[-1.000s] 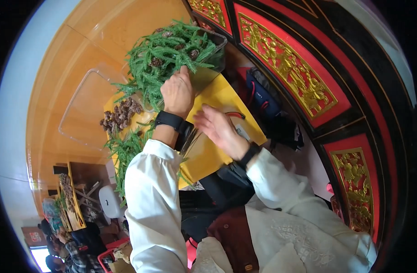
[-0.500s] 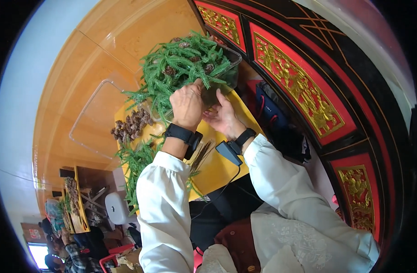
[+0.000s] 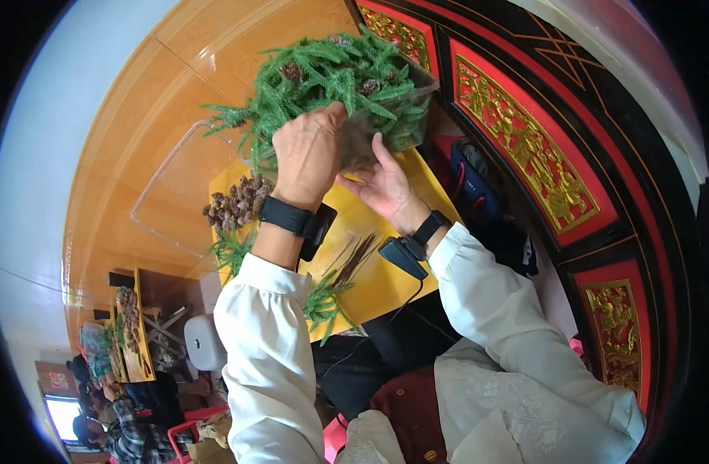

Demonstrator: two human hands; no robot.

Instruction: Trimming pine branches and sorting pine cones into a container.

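A clear plastic bin [image 3: 407,133] heaped with green artificial pine sprigs [image 3: 312,85] and several brown pine cones [image 3: 292,72] stands at the far side of the yellow table. My left hand [image 3: 308,151] is closed at the bin's near side, knuckles up; its fingertips and whatever they grip are hidden. Close by on the right, my right hand [image 3: 381,185] is open beside the bin's near wall, thumb raised and fingers stretched. Below the hands lie thin brown stems [image 3: 358,259] and a loose green sprig [image 3: 323,303].
A pile of pine cones [image 3: 237,203] lies left of my left wrist, by a clear plastic lid [image 3: 165,178]. The yellow tabletop [image 3: 385,298] ends near my lap. A carved red and gold panel [image 3: 517,139] stands on the right. Another person [image 3: 134,425] sits at lower left.
My left hand has moved farther away and slightly left. My right hand has shifted slightly farther away. The whole view has moved, so the bin sits higher and more to the right.
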